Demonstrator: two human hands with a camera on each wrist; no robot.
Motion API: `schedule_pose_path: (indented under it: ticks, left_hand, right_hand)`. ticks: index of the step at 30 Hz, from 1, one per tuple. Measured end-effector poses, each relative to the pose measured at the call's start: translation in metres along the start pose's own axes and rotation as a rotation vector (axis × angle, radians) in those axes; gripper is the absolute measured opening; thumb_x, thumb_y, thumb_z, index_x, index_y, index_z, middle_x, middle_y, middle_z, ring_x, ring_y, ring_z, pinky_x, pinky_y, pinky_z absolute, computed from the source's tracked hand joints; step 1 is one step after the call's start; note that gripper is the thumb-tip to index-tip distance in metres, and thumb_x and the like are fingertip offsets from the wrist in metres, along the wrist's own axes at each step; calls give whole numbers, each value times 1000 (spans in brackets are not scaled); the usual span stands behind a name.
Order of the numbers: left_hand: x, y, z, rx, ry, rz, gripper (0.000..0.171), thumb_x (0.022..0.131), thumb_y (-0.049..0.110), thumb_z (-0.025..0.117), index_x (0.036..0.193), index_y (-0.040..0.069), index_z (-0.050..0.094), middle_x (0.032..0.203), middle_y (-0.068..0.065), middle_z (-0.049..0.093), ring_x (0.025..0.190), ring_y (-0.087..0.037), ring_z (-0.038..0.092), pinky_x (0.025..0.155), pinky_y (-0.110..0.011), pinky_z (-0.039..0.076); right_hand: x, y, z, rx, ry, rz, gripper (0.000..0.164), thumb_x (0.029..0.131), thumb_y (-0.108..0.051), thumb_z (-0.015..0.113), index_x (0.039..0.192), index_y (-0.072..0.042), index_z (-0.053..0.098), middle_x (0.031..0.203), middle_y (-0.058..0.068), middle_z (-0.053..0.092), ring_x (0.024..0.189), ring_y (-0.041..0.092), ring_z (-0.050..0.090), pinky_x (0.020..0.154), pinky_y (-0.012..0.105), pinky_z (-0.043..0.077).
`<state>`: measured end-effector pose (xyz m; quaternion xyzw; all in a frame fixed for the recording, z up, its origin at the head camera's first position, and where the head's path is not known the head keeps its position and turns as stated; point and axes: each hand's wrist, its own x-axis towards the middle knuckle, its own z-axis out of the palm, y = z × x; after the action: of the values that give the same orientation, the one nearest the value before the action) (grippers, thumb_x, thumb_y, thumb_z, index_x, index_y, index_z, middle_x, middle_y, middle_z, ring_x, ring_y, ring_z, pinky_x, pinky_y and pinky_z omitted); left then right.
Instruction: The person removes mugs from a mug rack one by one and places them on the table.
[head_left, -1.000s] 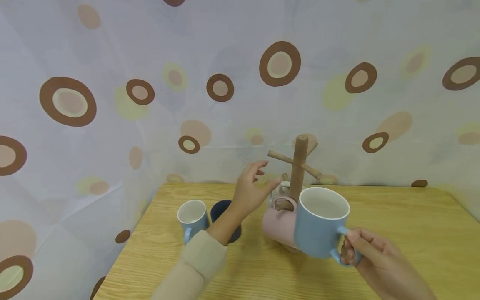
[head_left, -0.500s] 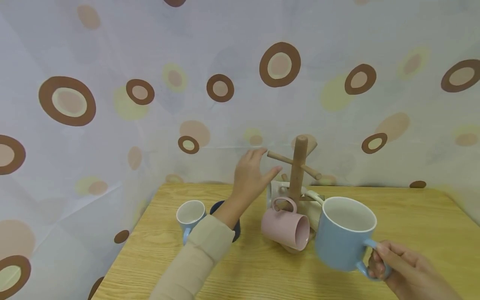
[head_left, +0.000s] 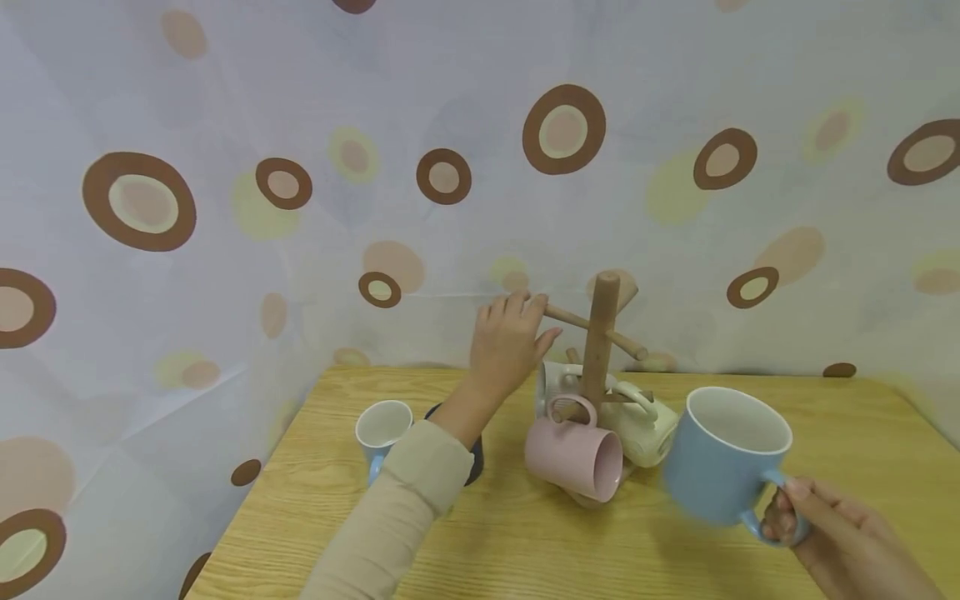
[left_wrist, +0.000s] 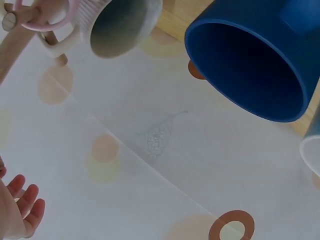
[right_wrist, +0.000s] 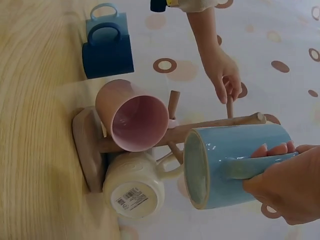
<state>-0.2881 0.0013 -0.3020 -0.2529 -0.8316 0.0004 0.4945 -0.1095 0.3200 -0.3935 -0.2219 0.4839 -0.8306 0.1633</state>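
Note:
My left hand [head_left: 504, 342] is at a top peg of the wooden mug tree [head_left: 597, 350]. In the right wrist view the thumb and fingers of that left hand [right_wrist: 221, 70] pinch the peg's end. My right hand [head_left: 843, 533] grips the handle of a light blue mug [head_left: 723, 458]. This mug is held upright in the air to the right of the mug tree, with its white inside showing. Lower pegs carry a pink mug [head_left: 566, 457], a cream mug [head_left: 643, 433] and a ribbed white mug [head_left: 551, 383].
Left on the wooden table [head_left: 300, 533] stand another light blue mug [head_left: 384, 429] and a dark blue mug [left_wrist: 295, 55], partly behind my left forearm. A cloth with circles [head_left: 450, 83] hangs behind the table.
My right hand has carried the light blue mug rightward, away from the mug tree, uncovering the pink and cream mugs. My left hand has risen and taken hold of a top peg.

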Motion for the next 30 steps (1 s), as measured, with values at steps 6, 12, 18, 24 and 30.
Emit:
schedule_pose_path:
  ticks: [6,12,18,24,30]
  left_hand:
    - [-2,-5,3,35,62,45,32,79,45,63,100,21,61,93,1,65,78,-16,62,64,-29,49]
    - [0,-6,3,62,151,56,23,79,39,65,93,21,64,90,0,66,76,-16,62,64,-28,49]
    - [3,-6,4,78,194,42,20,79,39,61,87,20,64,83,1,66,72,-15,61,63,-27,49]
    - [2,-5,4,68,185,42,20,80,38,59,86,19,63,82,0,66,71,-16,61,62,-27,49]
    - [3,-4,4,60,179,38,20,80,37,60,85,18,63,80,0,65,69,-15,60,59,-27,46]
  right_hand:
    - [0,1,-15,63,-39,-119,56,96,-4,-4,102,2,51,94,2,58,95,19,52,85,27,43]
    - [-3,1,-23,39,25,-216,54,96,0,-1,99,3,53,91,4,58,93,17,55,85,25,46]
    - [-6,5,-33,73,26,-222,53,96,-1,0,99,3,53,91,5,58,90,17,54,84,25,47]
    - [-13,14,-44,50,67,-194,53,97,-2,2,98,1,55,90,2,59,92,15,54,83,23,47]
    - [-13,21,-50,11,124,-204,49,97,-1,6,97,-1,55,88,0,58,88,13,54,81,22,46]
